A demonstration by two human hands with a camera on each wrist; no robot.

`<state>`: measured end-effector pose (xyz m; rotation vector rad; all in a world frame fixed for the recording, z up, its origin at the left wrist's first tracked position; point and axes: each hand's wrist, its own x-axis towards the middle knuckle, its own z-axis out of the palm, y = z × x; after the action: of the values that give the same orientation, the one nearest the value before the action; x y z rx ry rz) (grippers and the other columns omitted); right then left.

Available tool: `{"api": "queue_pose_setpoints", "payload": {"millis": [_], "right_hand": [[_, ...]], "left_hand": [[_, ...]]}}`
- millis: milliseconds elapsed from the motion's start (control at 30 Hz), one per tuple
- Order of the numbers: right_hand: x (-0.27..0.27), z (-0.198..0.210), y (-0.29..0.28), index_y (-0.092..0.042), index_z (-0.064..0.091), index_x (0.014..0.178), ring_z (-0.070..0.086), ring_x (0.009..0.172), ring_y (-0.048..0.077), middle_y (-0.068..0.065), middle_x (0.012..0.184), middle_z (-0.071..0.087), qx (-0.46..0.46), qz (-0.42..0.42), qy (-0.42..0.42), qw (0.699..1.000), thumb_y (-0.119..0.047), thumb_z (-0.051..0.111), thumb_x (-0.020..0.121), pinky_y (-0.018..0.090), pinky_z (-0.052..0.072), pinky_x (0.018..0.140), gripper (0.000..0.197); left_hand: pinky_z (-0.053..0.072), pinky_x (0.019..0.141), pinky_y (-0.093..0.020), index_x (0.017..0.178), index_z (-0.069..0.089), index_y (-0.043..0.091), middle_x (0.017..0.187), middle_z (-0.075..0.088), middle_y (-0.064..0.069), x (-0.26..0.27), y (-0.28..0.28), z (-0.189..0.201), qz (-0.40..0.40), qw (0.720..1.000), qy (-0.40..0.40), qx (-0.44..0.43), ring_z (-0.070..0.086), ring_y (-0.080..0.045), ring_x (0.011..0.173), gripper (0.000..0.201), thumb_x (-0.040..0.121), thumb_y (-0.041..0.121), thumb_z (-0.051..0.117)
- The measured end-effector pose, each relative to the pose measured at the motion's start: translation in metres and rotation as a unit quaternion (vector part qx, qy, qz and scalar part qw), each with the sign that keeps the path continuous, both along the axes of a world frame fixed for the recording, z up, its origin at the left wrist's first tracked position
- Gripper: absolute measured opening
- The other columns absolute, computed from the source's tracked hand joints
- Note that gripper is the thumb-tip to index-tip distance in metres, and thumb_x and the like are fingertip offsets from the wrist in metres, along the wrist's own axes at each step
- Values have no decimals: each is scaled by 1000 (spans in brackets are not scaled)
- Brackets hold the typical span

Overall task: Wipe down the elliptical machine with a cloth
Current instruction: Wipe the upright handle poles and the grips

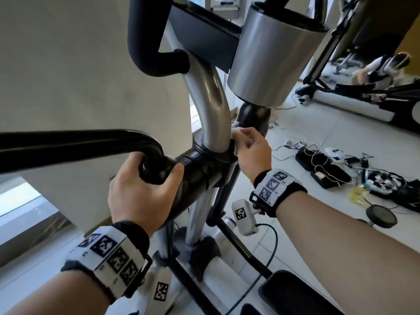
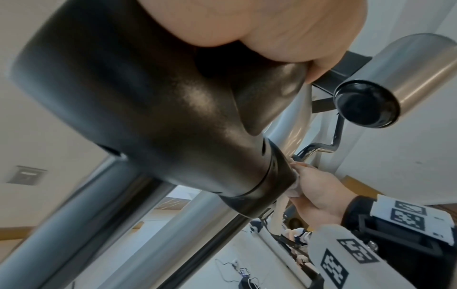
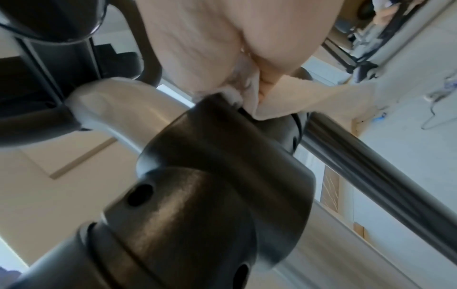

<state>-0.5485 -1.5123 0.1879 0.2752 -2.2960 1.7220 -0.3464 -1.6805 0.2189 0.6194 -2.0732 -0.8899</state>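
The elliptical machine fills the head view: a curved silver post (image 1: 211, 103) rises from a black pivot housing (image 1: 200, 169), with a black handlebar (image 1: 79, 144) running left. My left hand (image 1: 145, 185) grips the black joint where that handlebar meets the housing (image 2: 153, 101). My right hand (image 1: 250, 148) holds a small pale cloth (image 1: 237, 133) bunched in its fingers and presses it against the base of the silver post, at the black collar (image 3: 222, 121). The cloth (image 3: 284, 105) is mostly hidden under the fingers.
A large silver cylinder (image 1: 272, 60) of the machine hangs just above the right hand. A black foot pedal (image 1: 295, 294) sits at lower right. Cables, black cases and gear (image 1: 329, 164) lie on the white tiled floor to the right. Another person (image 1: 381, 71) crouches by a far machine.
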Motion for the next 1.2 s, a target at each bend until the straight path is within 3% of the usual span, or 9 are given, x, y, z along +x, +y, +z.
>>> {"api": "queue_pose_setpoints", "payload": {"millis": [100,233,333,400,467,533,633,933,1200], "right_hand": [[-4,-4,6,-45,68,84,64,71,-9,-20,77,70,32,-14,26,999,-46,69,94,-1,40,64,10],[-27,12,5,-24,78,98,58,71,-6,-7,92,68,148,-11,70,986,-37,69,95,-4,35,65,16],[-45,33,-3,-12,73,74,61,69,13,0,69,66,229,47,74,970,-32,60,95,17,47,67,32],[-48,40,-7,-4,55,60,48,58,22,6,53,47,262,63,87,959,-28,54,92,32,40,60,41],[-47,40,-6,-9,51,58,45,59,22,5,57,45,270,66,89,956,-30,53,94,31,39,62,41],[-42,34,-1,-17,67,76,61,75,18,2,76,65,267,58,81,958,-31,56,97,28,48,74,28],[-32,21,11,-19,58,86,62,82,17,0,88,68,230,34,75,970,-30,62,98,24,43,74,17],[-22,19,14,-18,57,88,62,84,20,1,92,69,213,26,61,975,-28,61,100,27,45,73,16],[-50,38,-1,-16,73,96,65,93,20,2,100,72,291,61,88,951,-29,57,97,30,49,84,21]], "left_hand": [[38,65,-17,90,58,37,85,65,24,0,-1,-2,9,1000,-2,-2,60,5,82,38,73,70,70],[38,67,-17,92,57,42,80,64,24,0,0,-2,15,1000,2,-14,60,1,78,35,74,69,69],[39,69,-17,95,57,45,83,65,25,0,1,-2,13,1000,3,-19,59,-2,76,34,75,69,68],[39,71,-16,95,57,50,87,66,27,1,2,-1,8,1000,4,-21,59,4,79,28,76,68,68],[37,71,-15,91,55,57,95,64,33,1,2,1,5,1000,4,-22,58,14,83,23,76,67,68],[36,71,-14,91,54,59,97,62,37,1,2,3,4,1000,0,-22,56,19,83,22,75,67,68],[34,70,-14,94,56,50,94,62,38,1,1,1,9,1000,0,-21,54,20,81,29,75,68,67],[40,70,-31,96,55,44,83,64,22,-1,1,-2,7,1000,-2,-23,59,-11,80,35,74,69,63],[39,76,-33,99,55,42,83,62,23,-2,3,-2,21,999,-4,-28,56,-11,81,38,74,70,61]]}}
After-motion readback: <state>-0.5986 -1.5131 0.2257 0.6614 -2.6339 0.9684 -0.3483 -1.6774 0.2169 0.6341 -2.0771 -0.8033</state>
